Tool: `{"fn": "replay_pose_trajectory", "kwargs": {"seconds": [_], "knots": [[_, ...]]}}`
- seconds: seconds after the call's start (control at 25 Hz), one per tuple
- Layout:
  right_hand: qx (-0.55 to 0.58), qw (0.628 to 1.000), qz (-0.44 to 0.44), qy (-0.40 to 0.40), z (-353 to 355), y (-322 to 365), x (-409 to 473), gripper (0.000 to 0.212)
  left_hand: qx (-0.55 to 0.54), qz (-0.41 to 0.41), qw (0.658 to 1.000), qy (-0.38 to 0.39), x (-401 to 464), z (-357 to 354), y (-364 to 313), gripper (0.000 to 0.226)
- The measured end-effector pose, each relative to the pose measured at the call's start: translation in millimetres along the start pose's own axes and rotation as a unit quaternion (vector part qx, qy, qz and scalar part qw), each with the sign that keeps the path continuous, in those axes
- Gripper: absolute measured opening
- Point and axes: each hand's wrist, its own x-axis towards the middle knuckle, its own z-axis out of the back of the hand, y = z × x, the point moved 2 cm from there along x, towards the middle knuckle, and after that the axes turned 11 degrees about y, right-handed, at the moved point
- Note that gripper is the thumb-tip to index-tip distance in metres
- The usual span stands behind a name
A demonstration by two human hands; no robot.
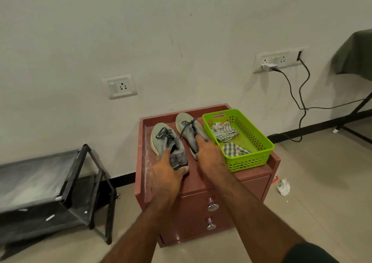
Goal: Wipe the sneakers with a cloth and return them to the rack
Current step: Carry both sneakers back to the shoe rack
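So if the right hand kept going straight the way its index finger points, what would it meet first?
The right hand already lies on the right sneaker; straight on runs along its upper toward the laces and toe, then likely the cabinet's back rim. Depth is unclear.

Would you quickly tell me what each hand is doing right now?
Left hand: grips the heel of the left sneaker.
Right hand: on the right sneaker, forefinger straight; a grip cannot be told.
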Motion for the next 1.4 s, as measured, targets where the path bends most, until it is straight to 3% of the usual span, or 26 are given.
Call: {"fn": "replay_pose_trajectory", "kwargs": {"seconds": [0.2, 0.32, 0.48, 0.8, 0.92, 1.12, 1.4], "knots": [[-0.031, 0.999, -0.008, -0.032, -6.9, -1.7, 6.0, 0.037, 0.045, 0.002, 0.999, 0.002, 7.8, -5.5, -1.3, 0.047], [-0.013, 0.999, -0.005, -0.033, -5.4, -6.5, 6.7, 0.029, 0.003, -0.002, 1.000, -0.001, 12.4, 3.0, 2.9, 0.031], [0.039, 0.996, 0.020, -0.073, 6.5, 4.9, -6.2, 0.029, -0.048, -0.027, 0.998, -0.003, 5.6, 36.8, 8.9, 0.023], [0.081, 0.980, 0.111, -0.141, 52.1, 92.8, -51.5, 0.019, -0.069, -0.082, 0.990, -0.088, -15.5, 151.3, 29.9, 0.022], [0.082, 0.974, 0.155, -0.143, 48.2, 145.9, -74.9, 0.019, -0.054, -0.071, 0.992, -0.094, -38.1, 198.4, 73.6, 0.021], [0.111, 0.970, 0.213, -0.034, -3.0, 255.7, -92.2, 0.018, 0.017, 0.016, 0.995, -0.102, -74.3, 274.6, 184.8, 0.026], [0.115, 0.958, 0.263, 0.019, -58.6, 381.6, -78.1, 0.019, 0.017, 0.090, 0.989, -0.118, -60.1, 322.8, 295.0, 0.025]]}}
